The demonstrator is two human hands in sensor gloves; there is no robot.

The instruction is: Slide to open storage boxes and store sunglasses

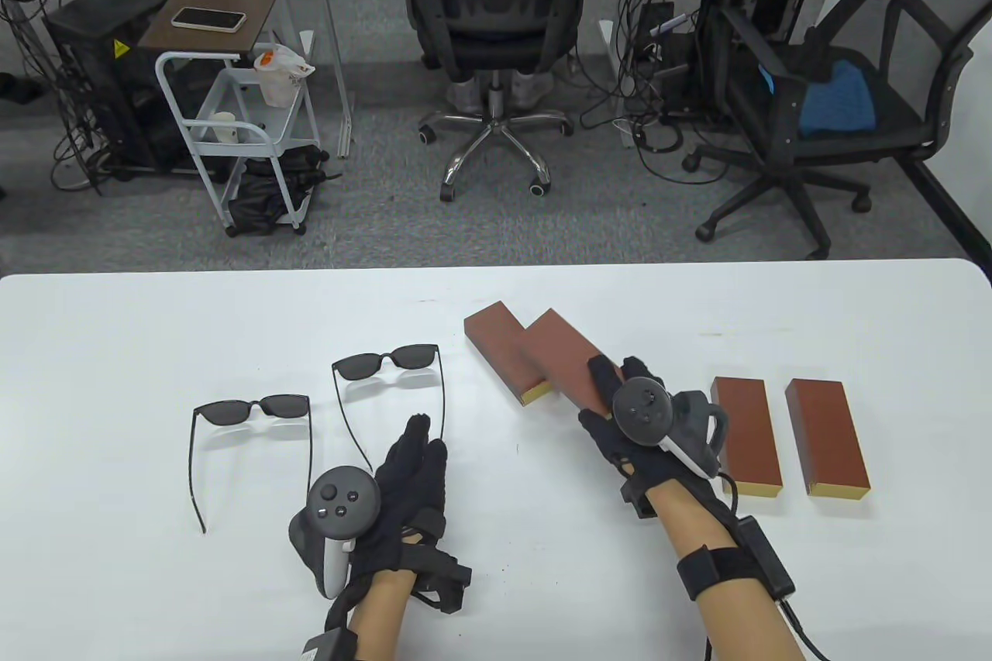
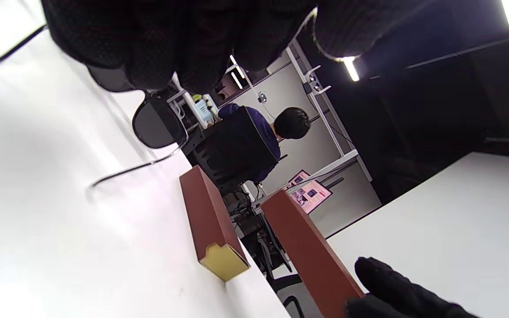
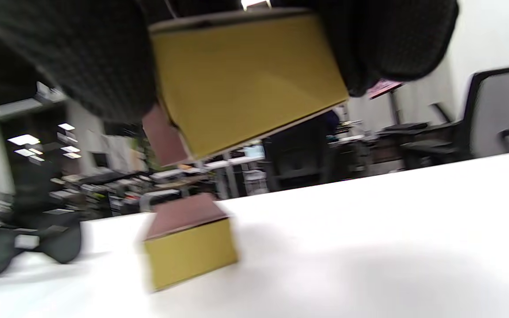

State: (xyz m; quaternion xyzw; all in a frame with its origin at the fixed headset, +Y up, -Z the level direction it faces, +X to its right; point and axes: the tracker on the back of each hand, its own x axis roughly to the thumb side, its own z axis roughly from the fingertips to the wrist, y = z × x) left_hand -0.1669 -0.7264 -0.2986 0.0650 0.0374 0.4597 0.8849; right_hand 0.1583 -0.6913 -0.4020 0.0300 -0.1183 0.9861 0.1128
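Two pairs of dark sunglasses lie open on the white table: one at the left (image 1: 252, 408), one nearer the middle (image 1: 387, 360). Several brown storage boxes with yellow ends are here. My right hand (image 1: 620, 413) grips one box (image 1: 566, 359) and holds it lifted above the table; its yellow end (image 3: 245, 79) shows between my fingers in the right wrist view. A second box (image 1: 504, 355) lies just left of it, also seen in the left wrist view (image 2: 210, 221). My left hand (image 1: 407, 475) is empty, fingers extended, beside the middle sunglasses' arm.
Two more brown boxes (image 1: 745, 435) (image 1: 825, 438) lie side by side at the right of the table (image 1: 116, 351). Beyond the far edge stand office chairs (image 1: 496, 18), a white cart (image 1: 232, 126) and cables on the floor.
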